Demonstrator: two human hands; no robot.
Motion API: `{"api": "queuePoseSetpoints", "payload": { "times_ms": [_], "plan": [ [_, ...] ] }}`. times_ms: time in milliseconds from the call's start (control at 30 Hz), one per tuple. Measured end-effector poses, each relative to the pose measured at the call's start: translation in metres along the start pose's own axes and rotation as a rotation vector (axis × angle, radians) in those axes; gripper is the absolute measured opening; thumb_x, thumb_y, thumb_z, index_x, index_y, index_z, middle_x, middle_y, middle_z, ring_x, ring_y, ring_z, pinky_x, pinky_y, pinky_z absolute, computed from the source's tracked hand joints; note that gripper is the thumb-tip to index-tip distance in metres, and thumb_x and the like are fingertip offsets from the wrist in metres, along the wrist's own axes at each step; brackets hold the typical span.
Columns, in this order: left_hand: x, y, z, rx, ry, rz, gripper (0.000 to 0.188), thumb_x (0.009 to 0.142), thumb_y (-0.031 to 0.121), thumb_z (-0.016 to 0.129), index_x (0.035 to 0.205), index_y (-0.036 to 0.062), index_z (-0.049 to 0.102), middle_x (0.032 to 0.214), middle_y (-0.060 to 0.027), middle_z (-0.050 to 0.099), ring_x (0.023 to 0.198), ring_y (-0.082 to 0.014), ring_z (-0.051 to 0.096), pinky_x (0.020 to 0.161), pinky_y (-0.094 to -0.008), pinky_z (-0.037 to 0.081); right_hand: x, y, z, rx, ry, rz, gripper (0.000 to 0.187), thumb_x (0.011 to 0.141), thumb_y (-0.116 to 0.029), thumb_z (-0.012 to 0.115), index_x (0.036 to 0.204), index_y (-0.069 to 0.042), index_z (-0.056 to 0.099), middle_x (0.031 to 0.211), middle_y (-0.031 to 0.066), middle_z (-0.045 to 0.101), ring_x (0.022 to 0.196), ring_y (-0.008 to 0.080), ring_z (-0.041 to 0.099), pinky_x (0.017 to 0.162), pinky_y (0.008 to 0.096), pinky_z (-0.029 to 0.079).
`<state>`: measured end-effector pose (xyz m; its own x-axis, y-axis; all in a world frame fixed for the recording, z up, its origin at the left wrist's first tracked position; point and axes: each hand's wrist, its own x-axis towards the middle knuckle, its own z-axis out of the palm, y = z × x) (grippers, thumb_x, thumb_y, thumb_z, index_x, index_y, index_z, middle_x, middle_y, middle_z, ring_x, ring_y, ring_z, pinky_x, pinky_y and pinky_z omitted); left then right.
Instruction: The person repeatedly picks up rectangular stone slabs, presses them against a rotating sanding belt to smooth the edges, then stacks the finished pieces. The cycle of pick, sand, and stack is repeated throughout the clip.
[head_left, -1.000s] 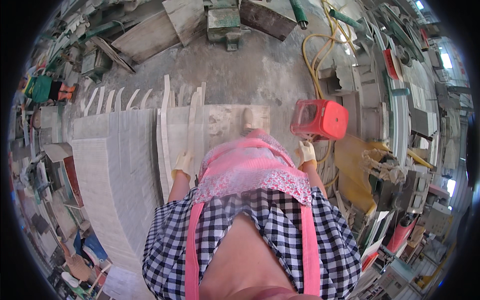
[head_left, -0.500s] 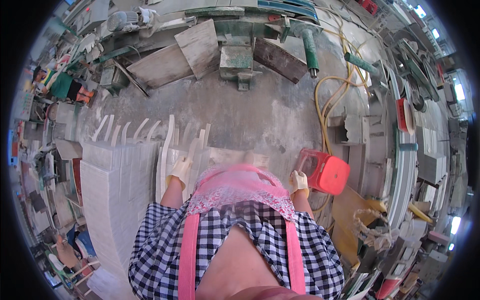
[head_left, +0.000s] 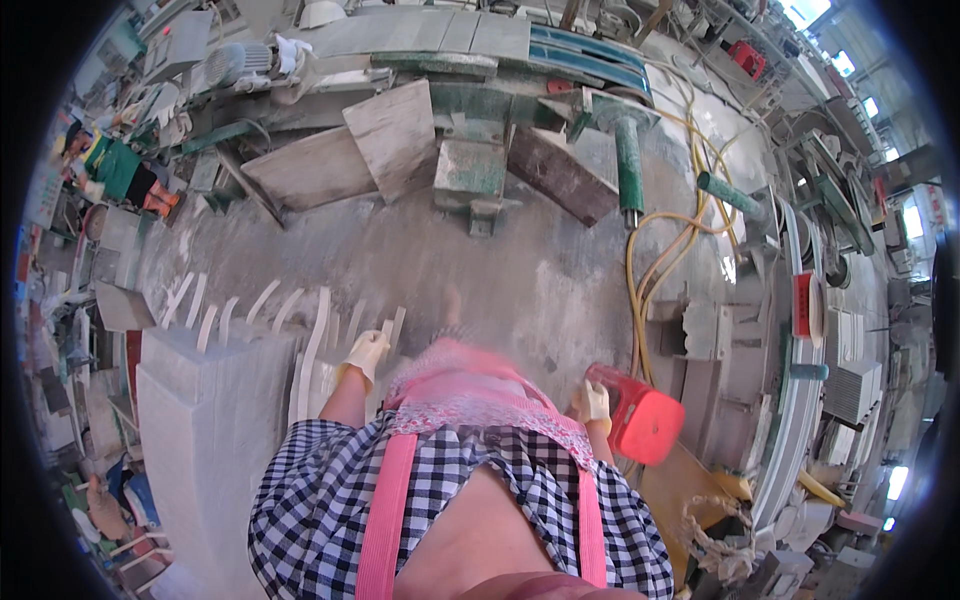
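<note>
In a pale glove, my right hand point(head_left: 594, 403) is closed on the edge of a red plastic stool point(head_left: 648, 425), which hangs tilted on its side at my right. My left hand point(head_left: 366, 356), gloved alike, has its fingers curled beside several thin whitish strips point(head_left: 316, 335) that stick up at my left. One strip end shows right by the fingers, and whether the hand grips it is hidden. Past the strips stands a big pale grey block-like stack point(head_left: 205, 400). A pink apron point(head_left: 460, 385) covers my front.
Yellow hoses point(head_left: 640, 290) run along the dusty floor at the right. Ahead stands green machinery point(head_left: 468, 175) with leaning boards point(head_left: 395, 140) and a protruding green cylinder point(head_left: 627, 165). Long metal rails point(head_left: 790, 400) lie far right. Another person point(head_left: 125, 172) is at the far left.
The view has tilted, so the machinery, strips and stool sit lower in the picture. My right hand still holds the stool, and my left hand stays beside the strips.
</note>
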<state>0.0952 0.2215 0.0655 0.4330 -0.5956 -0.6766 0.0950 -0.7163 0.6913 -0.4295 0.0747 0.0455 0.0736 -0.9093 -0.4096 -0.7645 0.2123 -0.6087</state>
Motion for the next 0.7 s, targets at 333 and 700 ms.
{"api": "queuePoseSetpoints", "payload": {
  "times_ms": [333,700],
  "plan": [
    [0.268,0.001,0.027,0.061,0.169,0.180,0.038,0.093,0.038,0.054,0.111,0.0054,0.064,0.094,-0.0092,0.069,0.089,-0.0212,0.065,0.081,-0.0370,0.050,0.239,0.121,0.170,-1.126,-0.072,-0.501,0.016,0.078,-0.026,0.064,0.090,-0.016,0.069,0.096,0.0082,0.069,0.091,0.0281,0.064,0.078,0.0416,0.051],
    [0.293,-0.088,-0.040,-0.004,0.335,-0.174,0.044,0.093,0.043,0.057,0.087,-0.0001,0.067,0.068,-0.0086,0.065,0.057,-0.0197,0.060,0.054,-0.0315,0.045,0.365,-0.243,0.085,0.329,0.131,-0.154,0.037,0.091,-0.037,0.059,0.111,-0.005,0.063,0.102,0.0160,0.068,0.094,0.0324,0.065,0.082,0.0385,0.049]
  ]
}}
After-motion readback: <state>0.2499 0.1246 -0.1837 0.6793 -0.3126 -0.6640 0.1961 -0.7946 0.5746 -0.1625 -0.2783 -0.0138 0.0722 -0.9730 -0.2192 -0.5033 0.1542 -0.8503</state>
